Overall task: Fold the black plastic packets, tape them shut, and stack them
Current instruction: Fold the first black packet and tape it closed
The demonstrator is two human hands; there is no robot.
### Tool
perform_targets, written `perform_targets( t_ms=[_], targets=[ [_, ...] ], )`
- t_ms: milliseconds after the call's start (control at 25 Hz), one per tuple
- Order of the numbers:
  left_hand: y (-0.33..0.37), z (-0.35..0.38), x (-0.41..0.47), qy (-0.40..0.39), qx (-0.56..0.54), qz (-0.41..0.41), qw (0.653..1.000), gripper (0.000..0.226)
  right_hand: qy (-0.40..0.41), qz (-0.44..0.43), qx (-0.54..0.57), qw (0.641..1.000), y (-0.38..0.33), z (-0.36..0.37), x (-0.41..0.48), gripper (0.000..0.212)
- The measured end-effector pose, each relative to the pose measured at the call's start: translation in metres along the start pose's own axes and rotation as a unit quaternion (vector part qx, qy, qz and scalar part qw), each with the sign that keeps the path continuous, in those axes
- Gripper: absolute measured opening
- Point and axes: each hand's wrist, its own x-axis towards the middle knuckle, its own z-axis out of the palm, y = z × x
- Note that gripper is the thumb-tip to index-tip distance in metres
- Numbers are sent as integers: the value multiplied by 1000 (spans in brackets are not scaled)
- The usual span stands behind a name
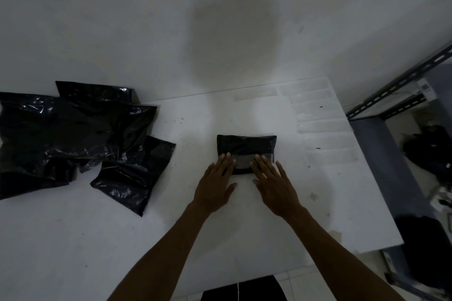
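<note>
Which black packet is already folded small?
The compact rectangular packet in the middle, pressed flat under the left hand and right hand. The other packets lie large, loose and crumpled in a heap at the left.

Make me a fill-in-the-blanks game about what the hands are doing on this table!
The folded packet is coloured ____.
The number of hands pressing on it is ____: the left hand and the right hand.
The pile of loose packets lies to the folded packet's ____.
The clear tape strips lie to its ____.
Missing words: black, two, left, right.
</note>
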Motion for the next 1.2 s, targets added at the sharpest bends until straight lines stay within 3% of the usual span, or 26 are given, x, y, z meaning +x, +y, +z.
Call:
perform_targets(
  t_ms=[360, 520, 680, 840, 1000, 1080, 1200],
  targets=[
    [-13, 6, 3, 14, 0, 51, 999, 57, -5, -54, -1, 999, 16, 4, 6, 50],
    [2, 2, 9, 57, -53, 21, 997, 54, 13, -8, 43, 999, 11, -6, 7, 53],
    [22, 17, 13, 88, -73, -4, 993, 43, 38, -38, 43, 998, -9, 0, 22, 46],
    [12, 20, 13, 107, -94, 5, 990, 51, 52, -60, 23, 997, 6, 11, 12, 64],
    [4, 21, 12, 135, -94, 15, 986, 47, 90, -27, 33, 995, 15, 1, 8, 62],
    [9, 17, 13, 167, -107, -18, 980, 39, 111, -18, 39, 993, 9, -3, 10, 48],
    [36, 3, 20, 223, -243, -198, 923, 34, 162, 55, 117, 978, -16, -4, 19, 26]
  ],
)
